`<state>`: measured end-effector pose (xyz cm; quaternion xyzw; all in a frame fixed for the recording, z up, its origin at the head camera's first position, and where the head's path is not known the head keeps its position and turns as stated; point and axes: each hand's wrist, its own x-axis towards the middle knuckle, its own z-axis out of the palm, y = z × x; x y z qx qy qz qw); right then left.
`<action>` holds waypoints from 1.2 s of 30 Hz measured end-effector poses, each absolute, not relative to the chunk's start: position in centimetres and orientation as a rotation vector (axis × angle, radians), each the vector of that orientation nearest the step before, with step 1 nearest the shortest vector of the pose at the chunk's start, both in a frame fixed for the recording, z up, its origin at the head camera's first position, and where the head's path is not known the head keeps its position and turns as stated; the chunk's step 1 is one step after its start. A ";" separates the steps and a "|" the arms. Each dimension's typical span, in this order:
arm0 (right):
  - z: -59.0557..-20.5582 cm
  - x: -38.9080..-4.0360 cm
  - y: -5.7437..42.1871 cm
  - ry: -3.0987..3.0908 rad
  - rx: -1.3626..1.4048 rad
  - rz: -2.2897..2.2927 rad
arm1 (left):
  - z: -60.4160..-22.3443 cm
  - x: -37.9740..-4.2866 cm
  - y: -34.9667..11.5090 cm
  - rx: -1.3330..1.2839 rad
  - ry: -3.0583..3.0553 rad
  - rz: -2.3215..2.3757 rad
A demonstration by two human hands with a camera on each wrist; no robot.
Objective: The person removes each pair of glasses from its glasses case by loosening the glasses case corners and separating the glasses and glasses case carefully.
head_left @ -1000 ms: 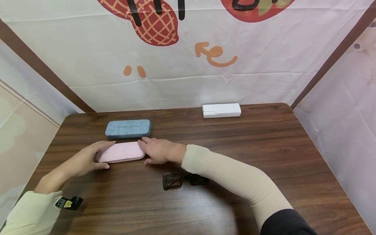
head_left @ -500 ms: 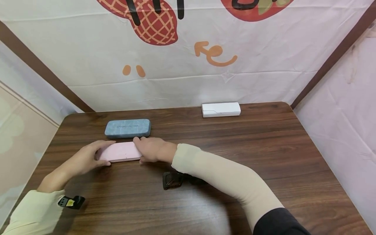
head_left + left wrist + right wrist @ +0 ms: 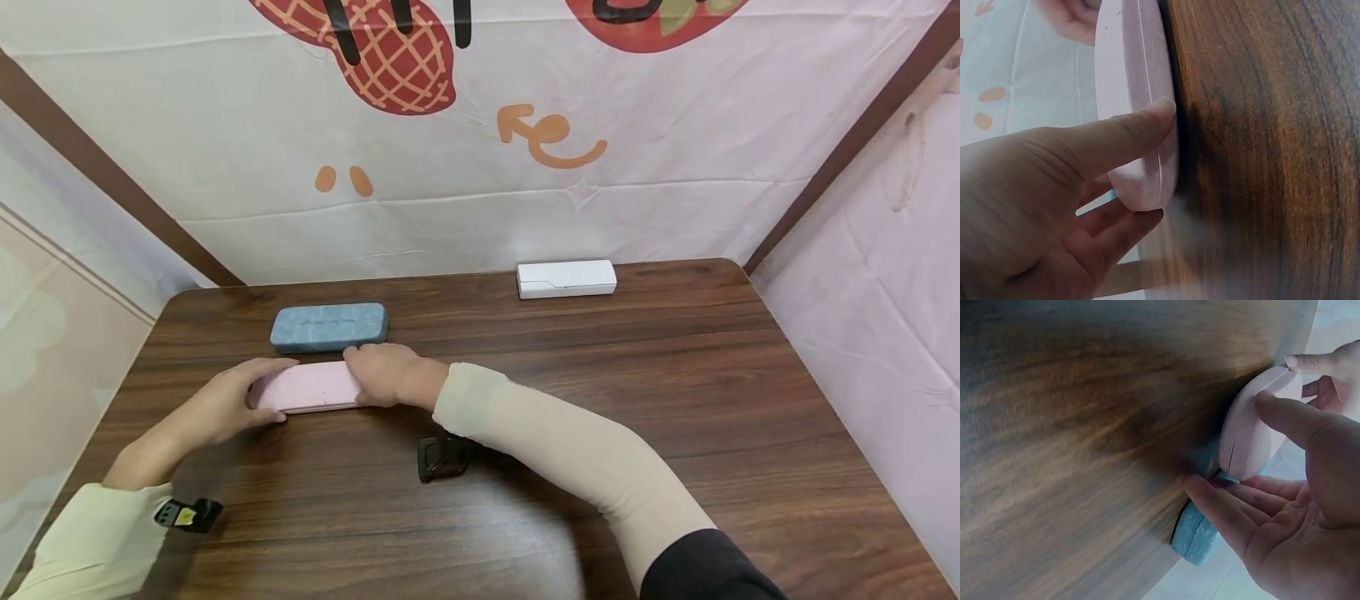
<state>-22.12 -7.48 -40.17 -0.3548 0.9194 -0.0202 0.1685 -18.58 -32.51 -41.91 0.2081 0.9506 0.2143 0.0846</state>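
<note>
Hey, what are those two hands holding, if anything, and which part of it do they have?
A pink case, held by both ends: the left hand grips one, the right hand the other.

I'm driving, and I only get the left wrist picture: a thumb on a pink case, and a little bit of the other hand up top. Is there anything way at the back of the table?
Observer: Yes, the head view shows a white box near the far edge of the table.
Operator: Ooh! And is there anything closer to the person?
Observer: What looks like dark-framed glasses, partly hidden by the right sleeve.
Operator: What's that other hand's thumb doing? I can't see it!
Observer: In the right wrist view, the right hand has its thumb against the side of the pink case.
</note>
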 end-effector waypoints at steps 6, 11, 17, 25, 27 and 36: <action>-40.2 -21.5 -8.1 2.633 -1.043 0.013 | -42.0 -18.5 -32.6 0.640 2.862 0.640; -40.4 -21.3 -8.6 2.677 -1.033 0.055 | -42.3 -18.4 -32.7 0.677 2.900 0.619; -40.6 -21.5 -8.7 2.693 -1.042 0.069 | -42.5 -18.3 -32.7 0.682 2.936 0.603; -40.6 -21.8 -8.7 2.688 -1.049 0.080 | -42.4 -18.1 -32.6 0.695 2.930 0.632; -40.6 -21.7 -8.7 2.676 -1.050 0.078 | -42.4 -18.1 -32.7 0.677 2.911 0.626; -40.2 -21.7 -8.5 2.661 -1.040 0.021 | -42.0 -18.1 -32.9 0.672 2.898 0.616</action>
